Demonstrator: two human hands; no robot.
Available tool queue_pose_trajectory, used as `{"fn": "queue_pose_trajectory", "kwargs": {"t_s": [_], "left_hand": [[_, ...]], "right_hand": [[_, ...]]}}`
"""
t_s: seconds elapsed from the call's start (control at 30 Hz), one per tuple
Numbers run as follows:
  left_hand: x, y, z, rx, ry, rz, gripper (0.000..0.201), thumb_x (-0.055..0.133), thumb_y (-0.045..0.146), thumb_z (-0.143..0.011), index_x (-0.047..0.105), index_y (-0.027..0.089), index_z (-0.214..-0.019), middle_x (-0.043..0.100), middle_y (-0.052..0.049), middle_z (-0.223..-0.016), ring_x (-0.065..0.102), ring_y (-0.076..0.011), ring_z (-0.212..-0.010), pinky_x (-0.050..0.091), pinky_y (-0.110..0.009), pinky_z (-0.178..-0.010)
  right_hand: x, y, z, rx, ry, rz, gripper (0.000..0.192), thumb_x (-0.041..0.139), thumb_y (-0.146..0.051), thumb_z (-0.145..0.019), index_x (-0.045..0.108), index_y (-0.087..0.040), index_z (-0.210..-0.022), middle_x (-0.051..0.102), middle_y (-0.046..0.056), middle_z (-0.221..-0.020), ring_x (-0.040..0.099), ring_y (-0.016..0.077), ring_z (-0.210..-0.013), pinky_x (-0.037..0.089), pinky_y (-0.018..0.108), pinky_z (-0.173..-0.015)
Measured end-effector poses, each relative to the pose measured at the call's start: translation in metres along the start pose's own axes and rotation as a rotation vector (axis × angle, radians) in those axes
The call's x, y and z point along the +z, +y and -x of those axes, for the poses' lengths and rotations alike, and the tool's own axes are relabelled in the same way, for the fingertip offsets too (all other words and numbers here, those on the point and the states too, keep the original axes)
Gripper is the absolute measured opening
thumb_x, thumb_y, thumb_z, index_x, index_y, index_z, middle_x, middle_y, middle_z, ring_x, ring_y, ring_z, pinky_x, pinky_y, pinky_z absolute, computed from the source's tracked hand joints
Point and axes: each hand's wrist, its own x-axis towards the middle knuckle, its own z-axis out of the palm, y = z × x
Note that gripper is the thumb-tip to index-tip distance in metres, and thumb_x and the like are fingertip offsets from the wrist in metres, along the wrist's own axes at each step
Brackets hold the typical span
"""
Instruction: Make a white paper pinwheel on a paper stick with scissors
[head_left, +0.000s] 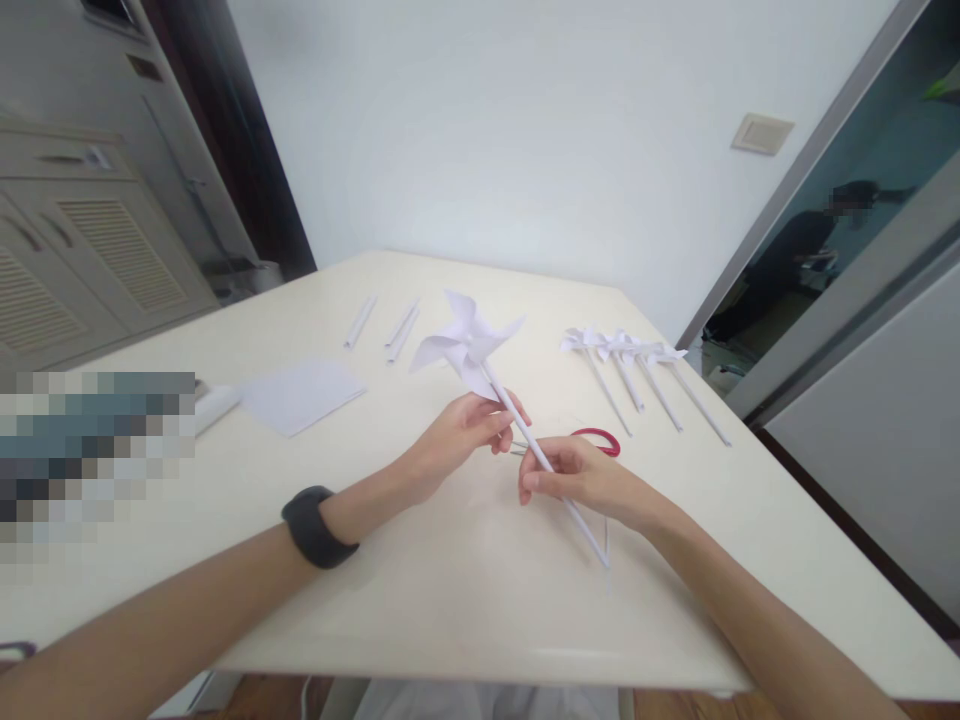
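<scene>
A white paper pinwheel (466, 345) on a rolled-paper stick is held tilted above the table, its blades towards the upper left. My left hand (480, 425) is closed around the stick just below the blades, its thumb in front and the other fingers partly behind. Lower down, my right hand (566, 470) pinches the same stick between thumb and fingers. Past that hand, red-handled scissors (600, 438) lie on the table, partly hidden by it. A thin white strip (607, 538) shows beside the stick's lower end.
Several finished pinwheels (619, 345) lie in a row at the right. Rolled paper sticks (401, 332) and a sheet of white paper (304, 395) lie at the left of the table (450, 620). A wall (480, 140) stands behind; a person (787, 250) is beyond the doorway.
</scene>
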Motion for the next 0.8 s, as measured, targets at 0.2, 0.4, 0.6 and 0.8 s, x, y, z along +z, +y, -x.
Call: {"fn": "queue_pose_trajectory", "kwargs": {"t_s": [0.2, 0.4, 0.6, 0.8], "left_hand": [[0.002, 0.001, -0.001, -0.023, 0.051, -0.039, 0.022, 0.058, 0.026, -0.081, 0.060, 0.017, -0.101, 0.059, -0.001, -0.081, 0.051, -0.0119, -0.065, 0.039, -0.026, -0.062], [-0.029, -0.017, -0.010, -0.120, 0.249, -0.083, 0.030, 0.065, 0.024, -0.071, 0.062, 0.016, -0.100, 0.063, -0.009, -0.107, 0.059, -0.0145, -0.072, 0.045, -0.030, -0.068], [-0.061, -0.018, -0.018, -0.004, 0.496, -0.044, 0.024, 0.061, 0.032, -0.075, 0.064, 0.017, -0.095, 0.063, -0.008, -0.107, 0.060, -0.0177, -0.090, 0.044, -0.030, -0.079], [-0.064, -0.008, -0.019, 0.046, 0.414, 0.082, 0.027, 0.063, 0.036, -0.077, 0.068, 0.015, -0.093, 0.067, -0.010, -0.105, 0.060, -0.0219, -0.099, 0.044, -0.034, -0.088]], "right_hand": [[-0.009, 0.013, -0.004, 0.019, 0.100, 0.115, 0.031, 0.043, -0.034, -0.090, 0.066, -0.018, -0.078, 0.058, 0.000, -0.068, 0.042, 0.0103, -0.056, 0.033, 0.023, -0.054], [-0.030, 0.012, 0.000, 0.034, 0.251, 0.243, 0.033, 0.042, -0.040, -0.090, 0.067, -0.019, -0.085, 0.047, -0.002, -0.060, 0.041, 0.0106, -0.054, 0.032, 0.023, -0.052], [-0.066, 0.019, 0.010, 0.080, 0.348, 0.376, 0.042, 0.037, -0.044, -0.091, 0.069, -0.018, -0.084, 0.050, 0.000, -0.058, 0.047, 0.0131, -0.055, 0.035, 0.024, -0.051], [-0.071, 0.027, 0.011, 0.107, 0.308, 0.455, 0.050, 0.032, -0.045, -0.092, 0.072, -0.018, -0.080, 0.050, 0.000, -0.054, 0.045, 0.0129, -0.052, 0.035, 0.026, -0.054]]}}
